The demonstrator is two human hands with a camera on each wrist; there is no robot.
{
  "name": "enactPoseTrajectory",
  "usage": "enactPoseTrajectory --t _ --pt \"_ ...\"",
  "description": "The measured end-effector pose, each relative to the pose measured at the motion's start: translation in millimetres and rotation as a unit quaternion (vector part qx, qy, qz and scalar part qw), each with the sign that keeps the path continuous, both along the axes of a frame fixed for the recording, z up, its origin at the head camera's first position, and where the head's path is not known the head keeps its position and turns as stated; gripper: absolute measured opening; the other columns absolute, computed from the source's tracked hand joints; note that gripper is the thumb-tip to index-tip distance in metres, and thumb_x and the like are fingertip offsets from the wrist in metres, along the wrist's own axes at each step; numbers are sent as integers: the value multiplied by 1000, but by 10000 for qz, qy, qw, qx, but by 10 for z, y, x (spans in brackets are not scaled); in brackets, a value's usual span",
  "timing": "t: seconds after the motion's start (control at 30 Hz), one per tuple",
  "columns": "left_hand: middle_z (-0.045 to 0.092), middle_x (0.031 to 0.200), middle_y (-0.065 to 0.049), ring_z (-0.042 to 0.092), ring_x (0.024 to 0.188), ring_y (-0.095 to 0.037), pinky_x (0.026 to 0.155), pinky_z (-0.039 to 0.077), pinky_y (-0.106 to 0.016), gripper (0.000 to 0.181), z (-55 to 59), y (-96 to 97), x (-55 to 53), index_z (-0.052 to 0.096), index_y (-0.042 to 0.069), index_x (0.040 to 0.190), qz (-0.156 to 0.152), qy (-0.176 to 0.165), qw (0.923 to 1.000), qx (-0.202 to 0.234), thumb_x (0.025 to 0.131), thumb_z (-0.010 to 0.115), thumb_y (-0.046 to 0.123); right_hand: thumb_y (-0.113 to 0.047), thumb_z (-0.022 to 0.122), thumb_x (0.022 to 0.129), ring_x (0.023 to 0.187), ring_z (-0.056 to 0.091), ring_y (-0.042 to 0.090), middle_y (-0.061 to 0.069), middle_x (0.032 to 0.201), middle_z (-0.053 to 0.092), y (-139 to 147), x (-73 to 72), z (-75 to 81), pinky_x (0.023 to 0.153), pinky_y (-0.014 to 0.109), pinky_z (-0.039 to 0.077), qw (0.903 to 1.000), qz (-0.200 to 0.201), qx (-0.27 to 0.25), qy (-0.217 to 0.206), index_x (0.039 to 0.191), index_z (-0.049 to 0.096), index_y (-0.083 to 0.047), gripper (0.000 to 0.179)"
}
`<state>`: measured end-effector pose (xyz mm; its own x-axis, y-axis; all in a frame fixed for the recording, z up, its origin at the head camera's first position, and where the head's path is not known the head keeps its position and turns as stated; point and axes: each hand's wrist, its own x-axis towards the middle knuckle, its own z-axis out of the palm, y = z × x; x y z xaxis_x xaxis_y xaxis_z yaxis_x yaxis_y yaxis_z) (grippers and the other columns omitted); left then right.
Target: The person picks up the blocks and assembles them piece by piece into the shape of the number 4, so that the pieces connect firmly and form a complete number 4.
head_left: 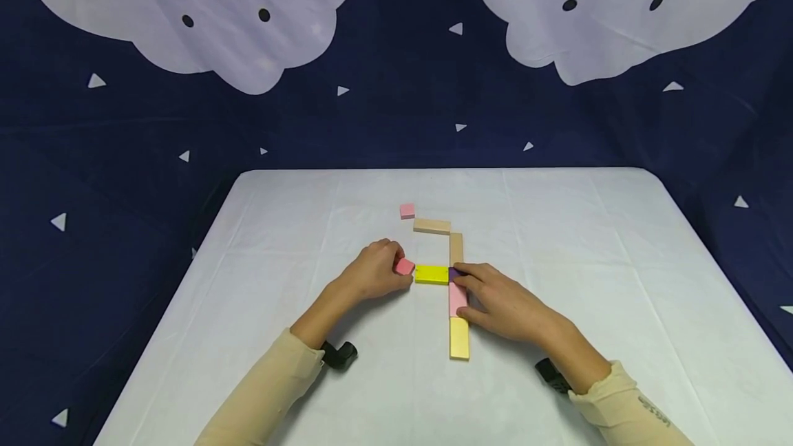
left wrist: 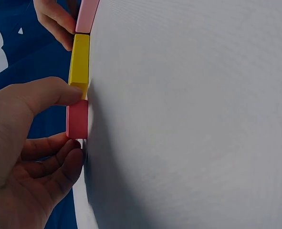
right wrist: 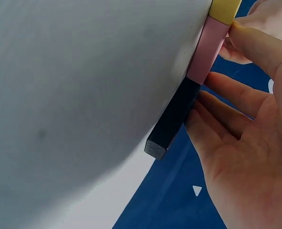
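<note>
With bent fingers and thumb, my left hand (head_left: 376, 270) pinches a small pinkish-red block (head_left: 405, 266), close to the left end of a bright yellow block (head_left: 431, 274). In the left wrist view, the thumb lies above this red block (left wrist: 78, 119) and the fingers below it. Fairly straight fingers of my right hand (head_left: 504, 298) touch the right side of a row, at a purple block (head_left: 453, 274) and a pink block (head_left: 458, 300). The purple one looks nearly black (right wrist: 173, 114) in the right wrist view. Fingers partly cover it in the head view.
A pale yellow block (head_left: 459, 338) forms the row's near end. Beyond the purple block lie a tan block (head_left: 456, 248), another tan block (head_left: 431, 226) set crosswise, and a small pink block (head_left: 407, 211). White cloth covers the table (head_left: 279, 226); a dark blue curtain (head_left: 396, 115) hangs behind.
</note>
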<state>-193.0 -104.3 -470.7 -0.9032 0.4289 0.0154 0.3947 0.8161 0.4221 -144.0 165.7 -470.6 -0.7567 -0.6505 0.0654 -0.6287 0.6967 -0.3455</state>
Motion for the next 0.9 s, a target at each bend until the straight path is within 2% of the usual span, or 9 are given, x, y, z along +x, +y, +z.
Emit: enactPoseTrajectory --t 0.27,0.6,0.9 --pt "54 78 2 50 68 -13 63 45 -24 36 -14 7 10 63 5 93 -24 139 9999 -24 75 75 35 -42 65 89 131 39 20 6 145 41 1 2 0 104 40 35 10000 -17 6 -39 135 55 -5 60" --pt "55 84 2 51 74 -13 68 45 -25 44 4 -13 4 64 5 101 -117 -121 9998 -129 73 77 36 -42 64 90 131 38 19 6 146 41 8 1 -5 104 40 34 10000 -10 -43 -18 135 54 -5 59" --pt "55 84 2 51 75 -14 71 46 -27 41 9 -22 23 64 4 101 -142 -105 9998 -124 76 76 34 -42 63 90 132 37 19 6 147 39 6 9 -1 104 39 35 10000 -10 47 -38 136 54 -6 59"
